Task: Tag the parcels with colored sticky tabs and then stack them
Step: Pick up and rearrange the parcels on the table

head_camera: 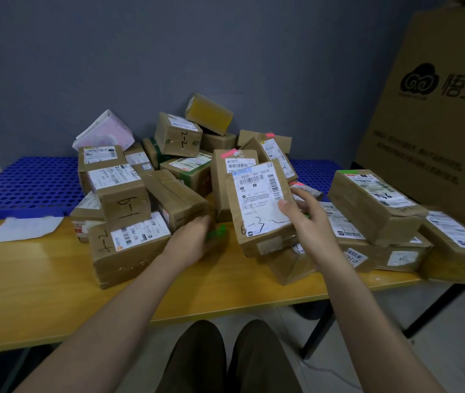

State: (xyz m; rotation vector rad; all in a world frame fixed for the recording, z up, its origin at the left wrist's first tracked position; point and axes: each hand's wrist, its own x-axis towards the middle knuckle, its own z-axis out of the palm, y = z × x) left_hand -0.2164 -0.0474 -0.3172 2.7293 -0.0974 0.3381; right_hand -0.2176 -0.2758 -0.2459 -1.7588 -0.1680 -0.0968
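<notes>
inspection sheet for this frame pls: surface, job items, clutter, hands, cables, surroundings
Surface: yellow table; blue perforated pallet at its back.
Job's things: pile of taped parcels; some carry pink tabs; parcel marked 6-3 tilted up.
Clutter: white paper sheet, pink-white packet.
Hands: right hand has its grip on the 6-3 parcel; left hand at something green, blurred.
Cables: pale cord on the floor.
Surroundings: grey wall, large carton at right.
</notes>
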